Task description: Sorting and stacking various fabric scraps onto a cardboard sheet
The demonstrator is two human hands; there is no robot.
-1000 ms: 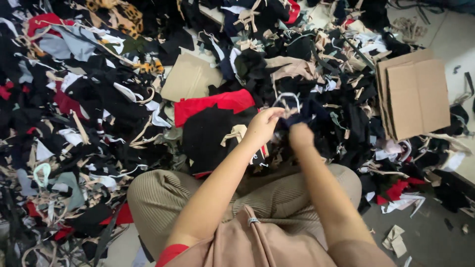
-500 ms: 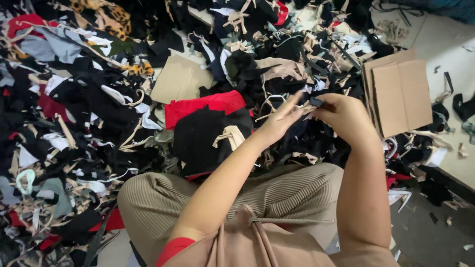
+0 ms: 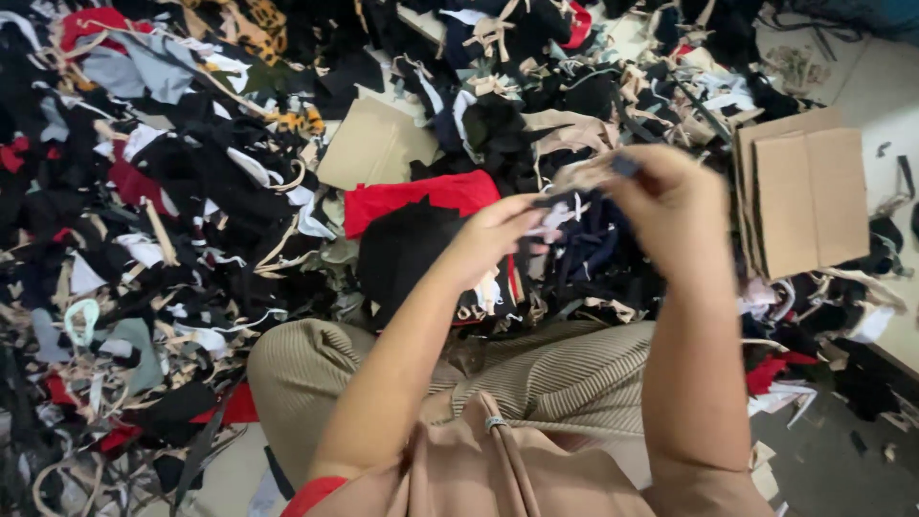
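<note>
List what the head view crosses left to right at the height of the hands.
Heap of fabric scraps → red cloth piece → left hand → dark fabric strip pinched between both hands → right hand → folded cardboard.

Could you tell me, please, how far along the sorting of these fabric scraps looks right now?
No sorted stack is visible. In hand: the right hand and left hand pull a dark strip between them. Left: the mixed scrap pile covers the floor.
</note>
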